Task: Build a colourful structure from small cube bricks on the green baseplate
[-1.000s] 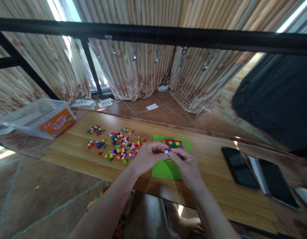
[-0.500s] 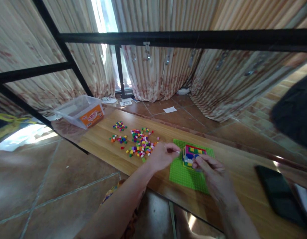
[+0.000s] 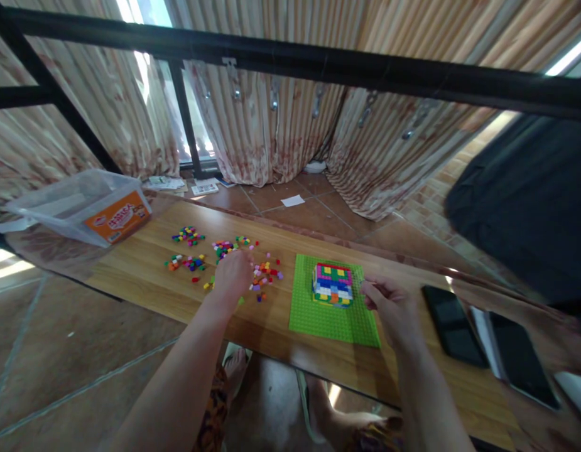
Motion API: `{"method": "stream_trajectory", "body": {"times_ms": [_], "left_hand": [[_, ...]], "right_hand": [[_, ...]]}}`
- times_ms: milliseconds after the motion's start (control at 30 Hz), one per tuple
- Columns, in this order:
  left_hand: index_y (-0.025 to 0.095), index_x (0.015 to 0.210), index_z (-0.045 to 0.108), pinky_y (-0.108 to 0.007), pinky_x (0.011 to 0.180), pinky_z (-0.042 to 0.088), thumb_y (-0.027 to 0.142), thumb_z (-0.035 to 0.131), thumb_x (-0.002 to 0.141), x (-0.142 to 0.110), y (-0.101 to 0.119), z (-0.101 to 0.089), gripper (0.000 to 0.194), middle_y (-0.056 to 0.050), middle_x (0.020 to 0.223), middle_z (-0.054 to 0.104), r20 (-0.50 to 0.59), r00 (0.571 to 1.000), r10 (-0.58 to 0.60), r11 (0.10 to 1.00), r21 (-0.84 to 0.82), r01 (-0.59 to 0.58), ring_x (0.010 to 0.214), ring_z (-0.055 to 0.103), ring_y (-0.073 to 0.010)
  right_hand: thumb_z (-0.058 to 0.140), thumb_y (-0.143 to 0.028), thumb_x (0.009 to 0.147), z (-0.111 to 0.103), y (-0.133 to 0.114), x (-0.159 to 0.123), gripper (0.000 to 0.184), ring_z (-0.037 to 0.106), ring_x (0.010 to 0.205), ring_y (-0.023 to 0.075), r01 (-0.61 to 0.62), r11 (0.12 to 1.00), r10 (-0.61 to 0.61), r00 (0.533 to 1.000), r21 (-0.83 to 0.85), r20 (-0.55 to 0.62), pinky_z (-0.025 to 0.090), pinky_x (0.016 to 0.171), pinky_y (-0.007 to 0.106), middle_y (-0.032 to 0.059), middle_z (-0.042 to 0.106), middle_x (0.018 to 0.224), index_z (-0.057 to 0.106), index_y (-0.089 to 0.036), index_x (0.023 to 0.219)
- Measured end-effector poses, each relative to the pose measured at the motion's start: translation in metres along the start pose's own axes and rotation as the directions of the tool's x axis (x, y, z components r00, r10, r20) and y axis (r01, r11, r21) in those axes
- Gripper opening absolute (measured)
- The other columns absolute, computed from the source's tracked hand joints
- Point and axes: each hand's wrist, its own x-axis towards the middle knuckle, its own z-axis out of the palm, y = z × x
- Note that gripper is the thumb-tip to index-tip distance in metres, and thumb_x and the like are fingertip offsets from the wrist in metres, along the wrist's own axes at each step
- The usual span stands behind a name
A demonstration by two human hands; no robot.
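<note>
On a green studded baseplate (image 3: 304, 314) stands a small block-shaped build of toy bricks (image 3: 333, 285), with red, pink, green and yellow on top and blue, white and orange in front. My left hand (image 3: 234, 274) reaches into the pile of loose bricks (image 3: 266, 271); its fingers point down, hidden behind the back of the hand. My right hand (image 3: 390, 304) hovers at the baseplate's right edge, apart from the build. Its thumb and fingers are pinched together, and whatever may be between them is too small to make out.
Smaller brick heaps (image 3: 188, 235) lie left of the main pile. A clear plastic bin (image 3: 78, 210) with an orange label stands at the table's left end. Dark phones (image 3: 454, 326) rest on the right. A black metal rail (image 3: 290, 53) crosses beyond the wooden table (image 3: 144, 276).
A blue brick that my right hand held over the build is now out of sight, and that hand has drawn right. My left hand has moved left from the baseplate to the loose bricks.
</note>
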Motion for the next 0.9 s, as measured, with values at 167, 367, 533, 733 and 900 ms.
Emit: {"method": "stream_trajectory", "body": {"times_ms": [167,367,533,733,900], "left_hand": [[0.014,0.095,0.073,-0.033,0.085,0.05,0.016,0.045,0.083,0.001,-0.002,-0.005,0.031,-0.014,0.096,0.071,-0.017,0.999,-0.035,0.999,-0.004,0.035,0.098,0.065,-0.0253],[0.017,0.094,0.072,-0.032,0.086,0.049,0.022,0.046,0.088,-0.005,0.021,-0.006,0.028,-0.009,0.096,0.072,-0.061,0.996,0.071,0.987,-0.137,-0.079,0.094,0.066,-0.0223],[0.017,0.1,0.07,-0.028,0.082,0.05,0.02,0.05,0.086,-0.019,0.06,0.009,0.024,-0.006,0.098,0.072,-0.016,0.961,0.278,0.874,-0.411,-0.26,0.087,0.066,-0.0172],[0.017,0.117,0.062,-0.032,0.083,0.051,0.027,0.054,0.086,-0.032,0.092,0.022,0.034,-0.007,0.106,0.071,0.01,0.941,0.339,0.781,-0.561,-0.275,0.092,0.066,-0.0201],[0.016,0.121,0.057,-0.034,0.086,0.051,0.025,0.051,0.087,-0.034,0.099,0.027,0.036,-0.008,0.11,0.069,0.003,0.931,0.365,0.766,-0.569,-0.299,0.096,0.065,-0.021]], "right_hand": [[0.07,-0.045,0.069,-0.002,0.001,0.001,0.033,0.048,0.047,0.0085,0.05,0.991,-0.038,0.995,-0.122,0.095,0.038,0.044,0.021,-0.0009,0.06,0.058,0.067,-0.015,0.082],[0.062,-0.051,0.076,0.003,0.007,0.001,0.035,0.046,0.047,0.009,0.083,0.977,-0.061,0.992,-0.198,0.115,0.036,0.044,0.022,0.0005,0.06,0.059,0.065,-0.016,0.077],[0.061,-0.054,0.076,0.008,0.01,0.002,0.038,0.046,0.046,0.0085,0.07,0.982,-0.047,0.99,-0.175,0.133,0.035,0.043,0.021,-0.0012,0.058,0.058,0.062,-0.016,0.075],[0.059,-0.055,0.08,0.01,0.019,0.011,0.039,0.041,0.047,0.0079,0.105,0.973,-0.075,0.986,-0.208,0.148,0.031,0.044,0.021,-0.0028,0.053,0.056,0.059,-0.017,0.07],[0.06,-0.052,0.079,0.012,0.019,0.013,0.036,0.047,0.054,0.0102,0.199,0.942,-0.165,0.976,-0.269,0.145,0.036,0.052,0.023,-0.0032,0.052,0.056,0.059,-0.017,0.069]]}}
